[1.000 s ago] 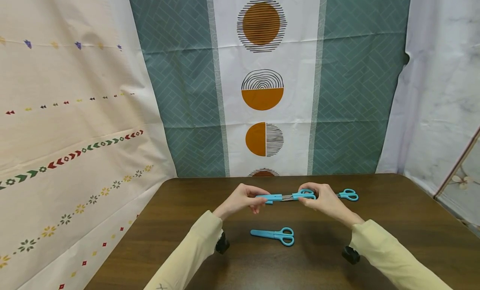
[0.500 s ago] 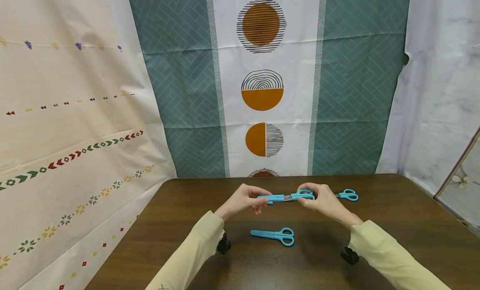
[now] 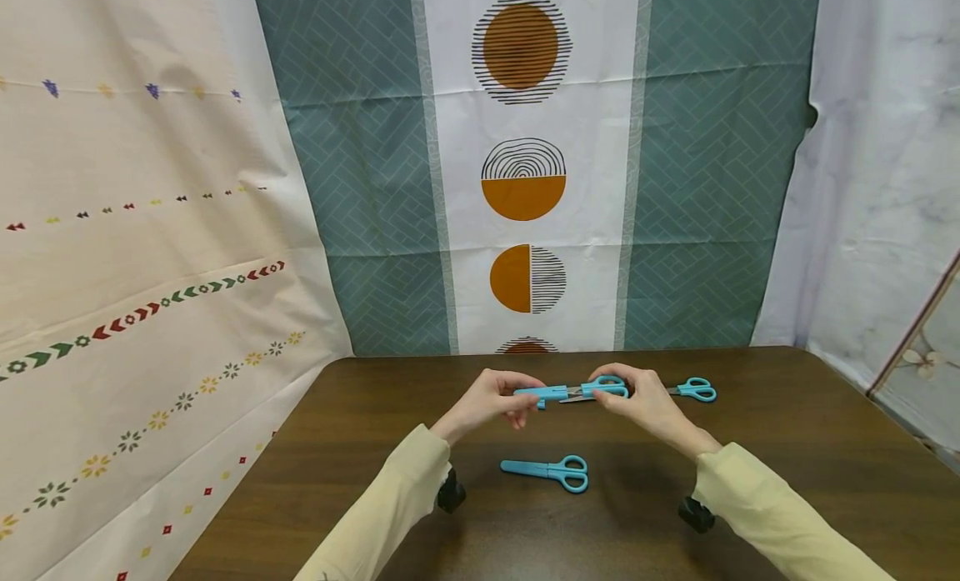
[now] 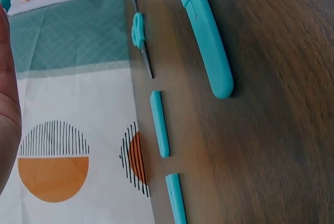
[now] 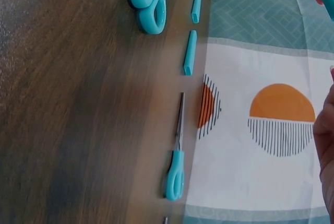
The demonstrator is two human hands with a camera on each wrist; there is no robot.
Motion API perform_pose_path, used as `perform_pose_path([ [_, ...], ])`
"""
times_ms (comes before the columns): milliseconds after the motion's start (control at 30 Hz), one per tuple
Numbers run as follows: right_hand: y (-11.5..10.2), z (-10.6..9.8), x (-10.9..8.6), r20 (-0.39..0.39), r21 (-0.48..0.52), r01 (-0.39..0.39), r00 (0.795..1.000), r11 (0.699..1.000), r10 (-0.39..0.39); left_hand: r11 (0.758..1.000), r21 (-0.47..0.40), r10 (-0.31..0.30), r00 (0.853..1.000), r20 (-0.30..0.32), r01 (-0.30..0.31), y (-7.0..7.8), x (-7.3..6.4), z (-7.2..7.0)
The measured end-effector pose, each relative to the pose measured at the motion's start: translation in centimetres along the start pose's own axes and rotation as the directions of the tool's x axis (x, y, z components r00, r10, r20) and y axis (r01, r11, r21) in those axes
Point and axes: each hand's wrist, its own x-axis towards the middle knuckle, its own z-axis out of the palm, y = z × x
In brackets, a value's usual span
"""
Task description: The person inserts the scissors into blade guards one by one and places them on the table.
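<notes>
My left hand (image 3: 491, 402) pinches a light-blue scissors cover (image 3: 551, 393) between thumb and fingers. By its blue handles, a pair of scissors (image 3: 609, 387) is held in my right hand (image 3: 637, 398). The blades point left into the cover's mouth, and a short stretch of bare metal shows between cover and handles. Both are raised above the far part of the table. Below them lies a covered pair of scissors (image 3: 546, 470), handles to the right. How deep the held blades sit inside the cover is hidden.
Along the table's far side lie two loose covers (image 4: 160, 125) and two bare scissors, one (image 5: 176, 177) behind my hands and another (image 3: 696, 389) farther right. Cloth curtains (image 3: 375, 231) hang behind the brown table (image 3: 337, 498).
My right hand has shifted slightly left with the scissors, and the left hand slightly right. The bare blade between cover and handles has become shorter. The things on the table have stayed put.
</notes>
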Motion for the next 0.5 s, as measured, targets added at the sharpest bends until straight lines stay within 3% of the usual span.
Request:
perform_pose_path([
  [233,0.43,0.33,0.35,0.027,0.017,0.027,0.999,1.0,-0.027,1.0,-0.01,-0.007,1.0,-0.009,0.007,0.12,0.08,0.25],
  [500,-0.03,0.24,0.18,0.121,0.024,-0.032,0.992,0.999,0.028,0.998,-0.062,0.014,1.0,-0.005,-0.015,0.03,0.03,0.39],
])
